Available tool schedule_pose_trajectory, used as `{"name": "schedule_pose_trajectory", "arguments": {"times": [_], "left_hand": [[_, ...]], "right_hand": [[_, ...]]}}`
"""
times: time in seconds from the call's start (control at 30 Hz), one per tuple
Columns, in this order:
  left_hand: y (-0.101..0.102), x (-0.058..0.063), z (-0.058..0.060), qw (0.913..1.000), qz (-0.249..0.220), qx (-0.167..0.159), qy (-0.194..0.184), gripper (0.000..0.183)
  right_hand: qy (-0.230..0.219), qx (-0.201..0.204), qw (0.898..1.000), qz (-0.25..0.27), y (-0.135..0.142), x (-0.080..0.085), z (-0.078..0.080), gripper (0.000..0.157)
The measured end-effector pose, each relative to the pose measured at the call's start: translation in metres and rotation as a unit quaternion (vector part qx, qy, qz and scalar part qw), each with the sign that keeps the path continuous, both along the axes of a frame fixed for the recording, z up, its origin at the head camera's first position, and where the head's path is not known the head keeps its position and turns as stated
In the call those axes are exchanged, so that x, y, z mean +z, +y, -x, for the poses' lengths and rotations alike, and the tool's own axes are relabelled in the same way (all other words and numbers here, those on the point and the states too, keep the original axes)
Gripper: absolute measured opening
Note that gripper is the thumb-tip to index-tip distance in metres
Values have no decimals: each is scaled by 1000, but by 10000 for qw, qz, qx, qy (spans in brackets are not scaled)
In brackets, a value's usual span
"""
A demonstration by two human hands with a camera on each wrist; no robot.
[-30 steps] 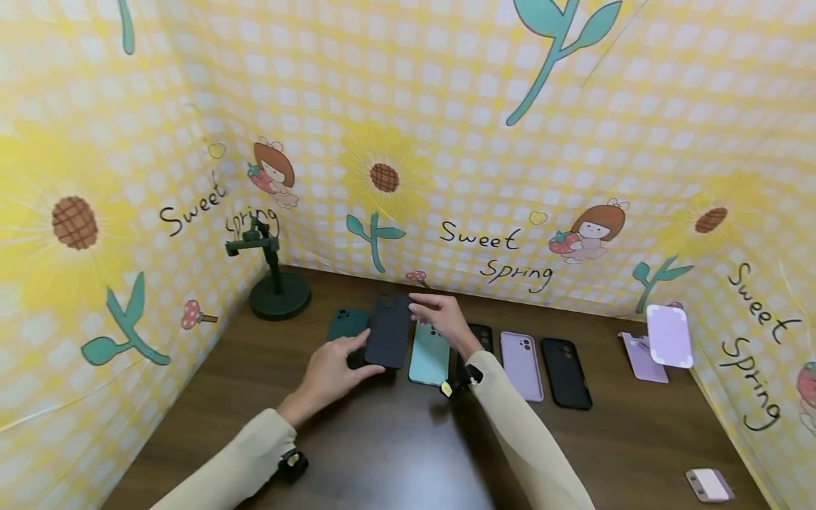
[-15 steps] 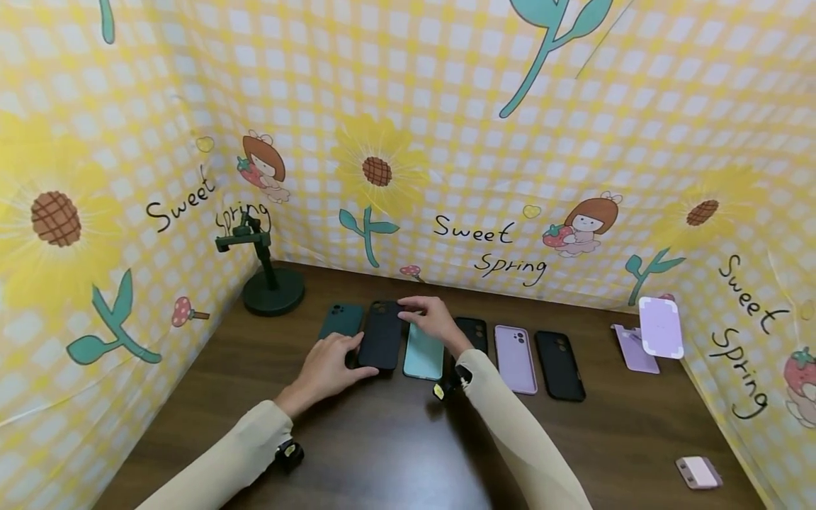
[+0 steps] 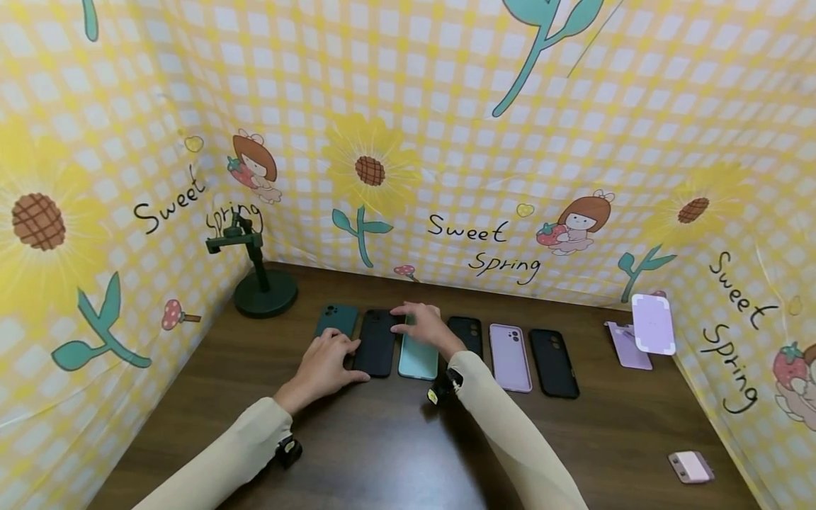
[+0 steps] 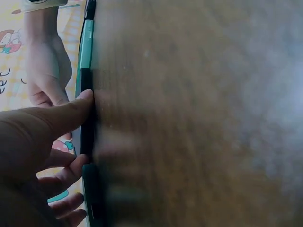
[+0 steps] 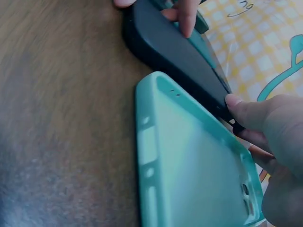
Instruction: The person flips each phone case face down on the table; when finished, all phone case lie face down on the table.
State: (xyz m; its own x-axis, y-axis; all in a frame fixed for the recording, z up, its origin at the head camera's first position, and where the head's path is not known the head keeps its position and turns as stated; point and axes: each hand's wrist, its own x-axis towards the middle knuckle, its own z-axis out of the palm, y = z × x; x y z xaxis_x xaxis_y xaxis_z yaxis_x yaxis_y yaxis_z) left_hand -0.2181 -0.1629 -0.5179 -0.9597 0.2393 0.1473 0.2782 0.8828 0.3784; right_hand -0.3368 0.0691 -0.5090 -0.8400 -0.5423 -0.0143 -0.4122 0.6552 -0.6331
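One dark phone case (image 3: pixel 375 346), slim and matte with rounded corners, is observed with its smooth outer face turned up. It is set lengthwise away from the person, between a dark green case and a turquoise case. It is held by the left hand (image 3: pixel 324 365) at its near end and left edge, and pinched by the right hand (image 3: pixel 426 327) at its far right corner. Full table contact cannot be confirmed.

The head view looks forward and down; both wrist views, close in, share the dark case (image 5: pixel 174 53)
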Motion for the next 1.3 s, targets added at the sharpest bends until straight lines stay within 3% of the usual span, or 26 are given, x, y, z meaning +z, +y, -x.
{"name": "schedule_pose_trajectory", "arguments": {"times": [0.23, 0.43, 0.53, 0.7, 0.83, 1.07, 1.3], "left_hand": [[0, 7, 4, 9997, -25, -54, -226, 73], [-5, 7, 1, 9989, -150, -351, -264, 80], [-4, 8, -4, 9970, -337, -652, -255, 86], [13, 13, -9, 9928, -458, -1086, -230, 82], [30, 13, -9, 9905, -327, -1335, -99, 68], [42, 6, -9, 9917, -126, -1283, 20, 43], [49, 2, -2, 9894, -100, -1429, 257, 40]], "right_hand": [[459, 410, 9973, -406, 0, -1, -2, 39], [418, 720, 9952, -519, 16, 8, -3, 44], [459, 529, 9966, -425, 34, 17, 0, 42], [390, 11, 9956, -851, 60, 25, 6, 41], [211, 59, 9923, -1219, 68, 21, 6, 41], [100, 288, 9929, -1146, 63, 11, 6, 37], [189, 14, 9949, -987, 70, 10, 10, 36]]}}
